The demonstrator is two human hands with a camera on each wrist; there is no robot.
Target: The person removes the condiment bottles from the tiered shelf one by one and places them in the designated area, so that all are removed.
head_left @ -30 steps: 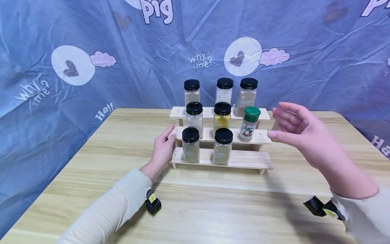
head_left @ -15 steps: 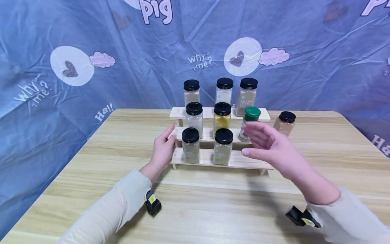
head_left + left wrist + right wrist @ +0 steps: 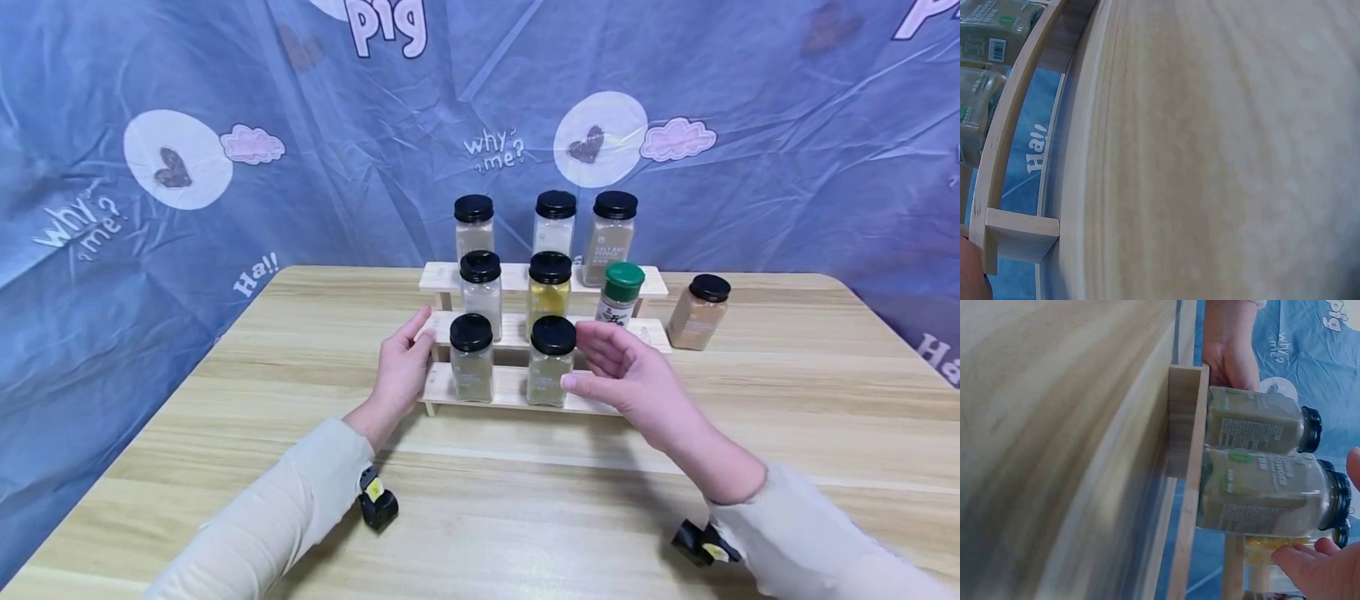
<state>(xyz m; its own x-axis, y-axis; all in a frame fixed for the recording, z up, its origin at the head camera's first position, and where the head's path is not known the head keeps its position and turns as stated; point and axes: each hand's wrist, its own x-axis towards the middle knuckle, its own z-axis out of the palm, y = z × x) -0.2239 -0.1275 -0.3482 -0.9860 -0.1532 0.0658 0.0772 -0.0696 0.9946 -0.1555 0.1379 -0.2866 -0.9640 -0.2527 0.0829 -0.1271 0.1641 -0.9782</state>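
A three-tier wooden shelf rack (image 3: pixel 511 385) bears several spice jars with black lids. At its left end my left hand (image 3: pixel 399 371) grips the edge of the middle tier with thumb and fingers. My right hand (image 3: pixel 647 390) is at the right side of the front right spice jar (image 3: pixel 549 380), thumb and fingers spread apart around it. In the right wrist view a gap shows between the thumb and this jar (image 3: pixel 1263 490), so it is not pinched. A second jar (image 3: pixel 472 377) stands to its left. The green-lidded shaker (image 3: pixel 623 282) on the middle tier is partly hidden behind my right hand.
On the table right of the rack stands a black-lidded jar (image 3: pixel 698 317) of brownish powder. The middle tier also holds a jar of yellow powder (image 3: pixel 550 298). Three jars line the top tier. A blue printed cloth (image 3: pixel 360 167) hangs behind the wooden table (image 3: pixel 480 500).
My right hand has moved left and down from the rack's right side to the front right jar, uncovering the jar on the table. My left hand stays on the rack.
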